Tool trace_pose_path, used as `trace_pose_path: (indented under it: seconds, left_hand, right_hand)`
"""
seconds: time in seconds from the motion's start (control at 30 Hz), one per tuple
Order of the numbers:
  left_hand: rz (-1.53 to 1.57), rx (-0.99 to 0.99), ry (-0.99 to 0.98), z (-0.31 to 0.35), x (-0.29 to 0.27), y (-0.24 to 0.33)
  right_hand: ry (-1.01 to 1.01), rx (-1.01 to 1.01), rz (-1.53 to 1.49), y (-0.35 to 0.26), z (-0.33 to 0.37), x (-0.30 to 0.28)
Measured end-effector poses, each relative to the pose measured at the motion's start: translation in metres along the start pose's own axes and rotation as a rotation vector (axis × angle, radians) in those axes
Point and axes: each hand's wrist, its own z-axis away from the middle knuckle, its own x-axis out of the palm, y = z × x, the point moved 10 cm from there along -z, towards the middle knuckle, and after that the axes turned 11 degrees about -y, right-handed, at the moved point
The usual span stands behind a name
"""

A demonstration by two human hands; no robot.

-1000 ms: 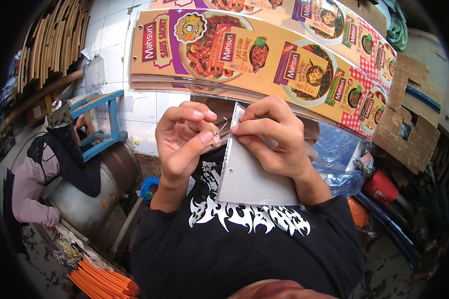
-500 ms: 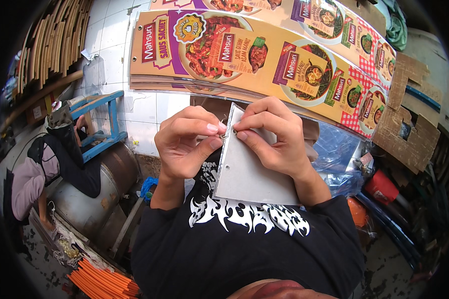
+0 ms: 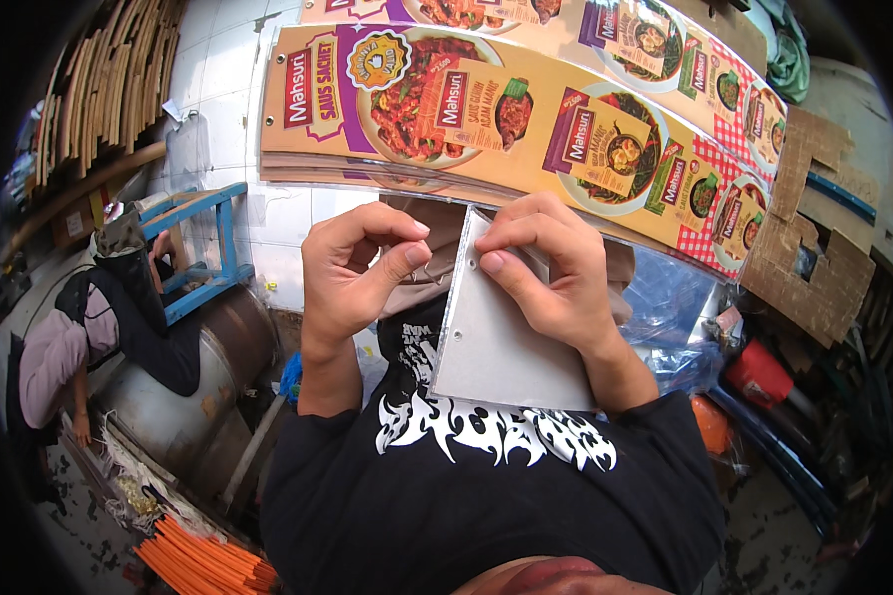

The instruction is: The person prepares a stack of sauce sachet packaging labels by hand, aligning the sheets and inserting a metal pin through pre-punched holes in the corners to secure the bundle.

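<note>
My right hand (image 3: 546,263) pinches the upper edge of a grey board (image 3: 511,352), its thumb on the plain face beside a small metal eyelet (image 3: 472,265). A second eyelet (image 3: 457,335) sits lower along the same left edge. The board stands tilted in front of my chest, under clear plastic film. To its left, my left hand (image 3: 362,268) is curled, with forefinger and thumb drawn near each other. A thin curved bit of metal (image 3: 424,272) shows below the thumb tip, too small to make out well. The left hand is apart from the board.
A stack of long printed food signs (image 3: 417,109) lies just beyond my hands. Cardboard pieces (image 3: 809,238) and a red container (image 3: 759,372) are at right. At left are a blue frame (image 3: 223,233), a metal drum (image 3: 184,387), and another person's arm (image 3: 79,397). Orange rods (image 3: 203,555) lie lower left.
My left hand has pulled back left from the board's edge, where its fingertips were by the upper eyelet. The board has shifted slightly right; my right hand keeps its pinch.
</note>
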Motion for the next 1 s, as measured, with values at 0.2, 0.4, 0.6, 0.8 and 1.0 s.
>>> trace_pose_path:
  seconds: [0.2, 0.4, 0.6, 0.8, 1.0]
  left_hand:
    - [0.220, 0.199, 0.143, 0.008, -0.033, 0.013]
    - [0.161, 0.393, 0.196, -0.003, -0.043, 0.040]
    - [0.335, 0.458, 0.180, -0.023, -0.027, 0.032]
    - [0.444, 0.568, 0.326, -0.016, -0.042, 0.033]
    - [0.453, 0.510, 0.470, 0.005, -0.073, 0.000]
  right_hand:
    - [0.024, -0.020, -0.017, 0.000, -0.001, -0.002]
    - [-0.027, 0.215, -0.123, 0.020, 0.005, 0.003]
    - [-0.241, 0.443, -0.334, 0.040, 0.018, 0.013]
    - [0.036, 0.356, -0.431, 0.027, 0.026, -0.038]
    - [0.011, 0.300, -0.105, -0.010, -0.001, -0.083]
